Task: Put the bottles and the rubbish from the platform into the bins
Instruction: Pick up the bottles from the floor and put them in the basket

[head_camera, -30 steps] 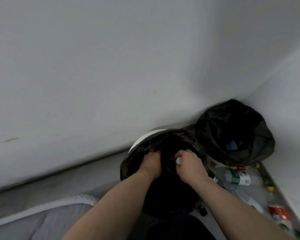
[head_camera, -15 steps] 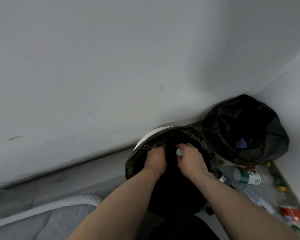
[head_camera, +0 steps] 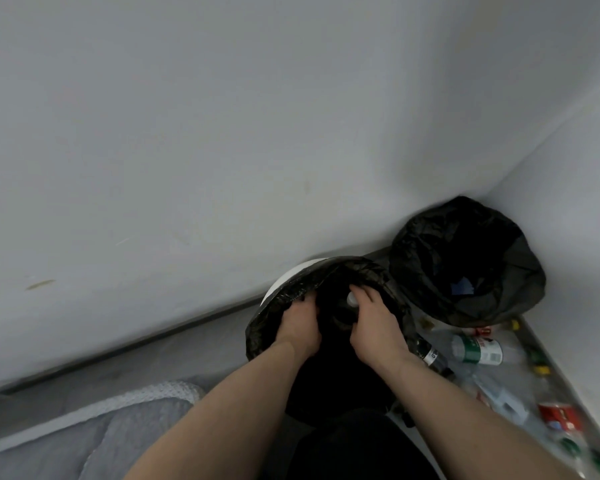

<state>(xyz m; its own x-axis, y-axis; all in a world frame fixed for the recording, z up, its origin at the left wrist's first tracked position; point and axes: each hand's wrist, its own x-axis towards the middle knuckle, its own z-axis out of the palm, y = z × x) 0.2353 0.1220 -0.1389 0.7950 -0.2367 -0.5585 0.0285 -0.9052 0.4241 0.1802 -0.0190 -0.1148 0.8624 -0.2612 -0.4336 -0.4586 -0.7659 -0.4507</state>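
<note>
Near bin: we see a round white bin point(head_camera: 284, 280) by the wall; a thin, shiny, crinkly black bag point(head_camera: 326, 271) lines it and folds over its rim; inside it is too dark for us to see what it holds.
Left hand: our left hand point(head_camera: 300, 327) is at the bag's near edge; its fingers curl over the black plastic and hold it.
Right hand: our right hand point(head_camera: 373, 322) reaches into the same bin; its fingers curl round a small bottle with a white cap point(head_camera: 352, 299) that pokes out by the fingertips; the rest of the bottle is hidden.
Far bin: a second bin with a black bag point(head_camera: 465, 261) sits in the corner, touching the first; a small blue scrap point(head_camera: 461, 287) lies inside it.
Platform: the grey platform point(head_camera: 534, 351) on the right has rubbish on it; a clear plastic bottle with a green and white label point(head_camera: 477, 351) lies on its side; a dark bottle point(head_camera: 433, 356) lies just beside the near bin; a red can point(head_camera: 560, 415) lies nearer to us; we cannot read any words.
Bottom left: soft grey cloth point(head_camera: 84, 434) with a bumpy white strip.
</note>
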